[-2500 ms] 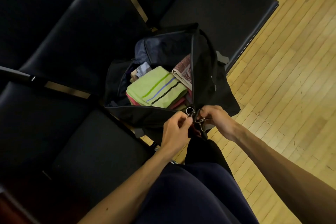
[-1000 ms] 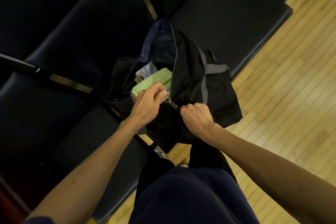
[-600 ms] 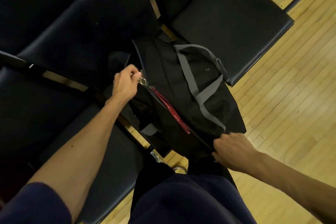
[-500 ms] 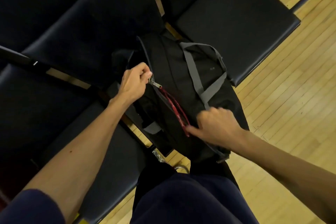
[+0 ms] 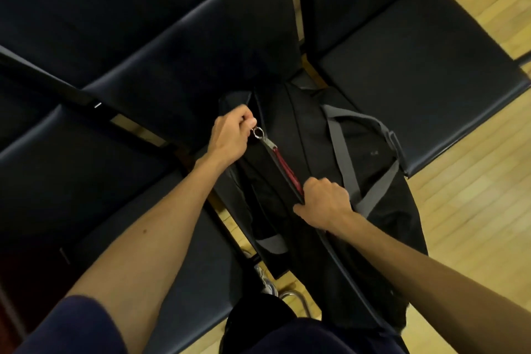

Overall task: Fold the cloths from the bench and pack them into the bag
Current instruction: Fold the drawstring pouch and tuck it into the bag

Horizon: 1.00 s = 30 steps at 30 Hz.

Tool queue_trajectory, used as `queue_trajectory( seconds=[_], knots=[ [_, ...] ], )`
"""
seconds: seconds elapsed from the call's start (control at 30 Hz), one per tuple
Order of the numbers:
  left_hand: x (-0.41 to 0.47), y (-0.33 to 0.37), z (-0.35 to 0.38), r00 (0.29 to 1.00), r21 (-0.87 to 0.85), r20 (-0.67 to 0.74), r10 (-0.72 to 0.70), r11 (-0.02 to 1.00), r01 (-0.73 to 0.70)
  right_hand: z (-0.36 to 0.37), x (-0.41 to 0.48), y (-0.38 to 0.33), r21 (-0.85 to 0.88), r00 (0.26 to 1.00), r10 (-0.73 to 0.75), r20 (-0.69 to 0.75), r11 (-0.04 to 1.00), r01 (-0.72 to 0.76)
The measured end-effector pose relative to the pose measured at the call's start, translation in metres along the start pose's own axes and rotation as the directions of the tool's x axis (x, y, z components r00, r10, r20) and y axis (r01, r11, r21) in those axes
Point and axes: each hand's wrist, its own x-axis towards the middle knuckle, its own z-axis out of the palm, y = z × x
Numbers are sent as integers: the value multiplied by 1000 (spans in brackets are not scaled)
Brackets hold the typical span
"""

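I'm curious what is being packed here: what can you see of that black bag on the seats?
The bag is soft black fabric with grey webbing straps. It lies slumped on the front edge of the dark bench seats. A red strip runs along its zip line, and no contents show. The left hand pinches the ringed zip pull. The right hand grips the fabric beside the zip.

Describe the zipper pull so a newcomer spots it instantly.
Start at the black bag on the dark bench seats. A red zipper line runs along its top; at the far end, pinched by the left hand, is the pull. It's the only shiny metal ring.
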Motion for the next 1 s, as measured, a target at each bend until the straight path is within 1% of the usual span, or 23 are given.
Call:
queue_trajectory(
  seconds=[0.07,0.1,0.13,0.17,0.2,0.27,0.3,0.37,0.4,0.47,0.5,0.57,0.6,0.63,0.67,0.7,0.77,0.87,0.9,0.93,0.97,1.0],
  knots=[
    [29,1,-12,995,11,-97,-12,1000,13,-2,-8,3,-54,993,-16,115,998,22],
    [42,3,-15,995,23,-99,8,1000,-5,-6,-6,3,-68,987,-16,160,997,28],
    [51,6,-17,996,48,-74,48,998,-44,-13,-2,1,-66,984,-9,176,998,20],
    [57,10,-17,994,89,-37,105,991,-101,-21,9,-4,-39,991,5,133,999,0],
    [60,13,-17,988,129,-3,152,980,-151,-32,26,-11,-9,998,30,58,1000,-29],
    [61,11,-18,981,152,25,195,969,-196,-46,60,-32,29,992,58,-116,998,-55],
    [63,7,-20,980,149,30,198,968,-200,-45,77,-43,4,987,19,-157,1000,-18],
    [67,0,-24,978,166,48,203,964,-209,-37,95,-59,-75,980,-87,-180,994,74],
    [72,-2,-26,977,188,43,208,959,-212,-32,97,-62,-106,978,-134,-161,987,118],
    [88,-4,-31,981,214,-31,193,960,-182,-24,91,-61,-168,963,-234,-135,963,211],
    [98,-6,-32,984,223,-69,167,964,-148,-23,83,-56,-208,939,-308,-150,939,274],
    [113,-9,-32,990,270,-114,84,962,-50,-26,62,-49,-350,843,-483,-238,852,389],
    [119,-9,-30,990,286,-133,35,958,4,-27,51,-43,-377,819,-507,-269,838,394],
    [125,-9,-27,986,287,-165,-1,957,49,-32,46,-37,-367,795,-509,-329,845,389],
    [129,-6,-25,980,280,-195,-29,956,84,-38,41,-33,-324,794,-474,-382,873,365],
    [132,-1,-25,973,272,-226,-50,956,113,-42,40,-28,-342,770,-469,-433,875,341],
    [136,11,-32,956,262,-286,-63,955,141,-61,37,-23,-366,725,-480,-494,871,327],
    [132,32,-54,927,235,-370,-63,959,159,-81,45,-19,-369,700,-472,-536,877,308],
    [131,34,-58,930,217,-362,-66,964,153,-86,49,-21,-370,696,-469,-545,879,302],
    [124,36,-63,943,201,-322,-87,967,158,-90,51,-24,-367,717,-448,-535,887,280],
    [117,35,-66,958,189,-269,-101,970,155,-91,56,-26,-371,724,-456,-517,882,291],
    [104,37,-69,970,180,-222,-102,973,143,-89,62,-29,-332,758,-439,-483,892,306]
  ],
)
